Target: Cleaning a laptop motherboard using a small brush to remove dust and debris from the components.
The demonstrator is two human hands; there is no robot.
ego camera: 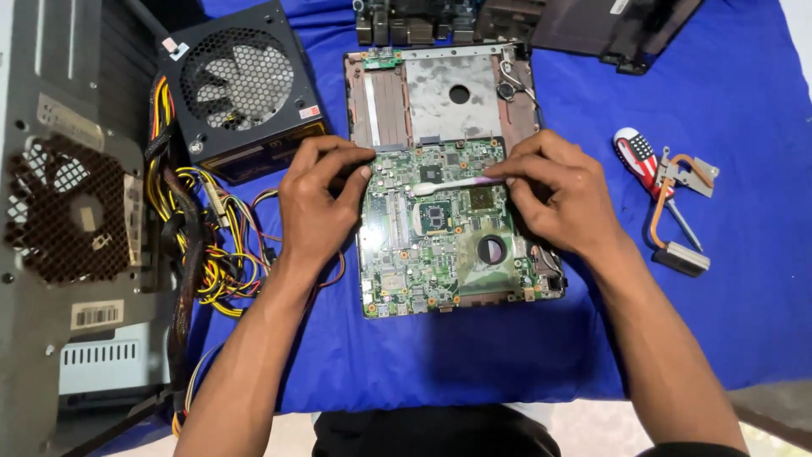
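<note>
Green circuit board (440, 245) lying flat in an opened laptop shell (440, 93) on blue cloth (719, 279). Right hand (554, 190) at the board's upper right edge, grip pinched on a toothbrush (452, 184), bristles over the board's middle. Left hand (317, 199) at the upper left edge, fingertips touching it, grip holding nothing. Screwdriver (647, 165) well right of the board; power supply (241, 89) upper left.

**Around the blue cloth**

A black power supply (245, 89) sits at the blue cloth's (727, 279) far left corner, its yellow wire bundle (207, 254) trailing down the left edge beside a grey computer case (68, 228). Near the right edge lie a screwdriver (647, 165) and a copper heat pipe (677, 211).
</note>
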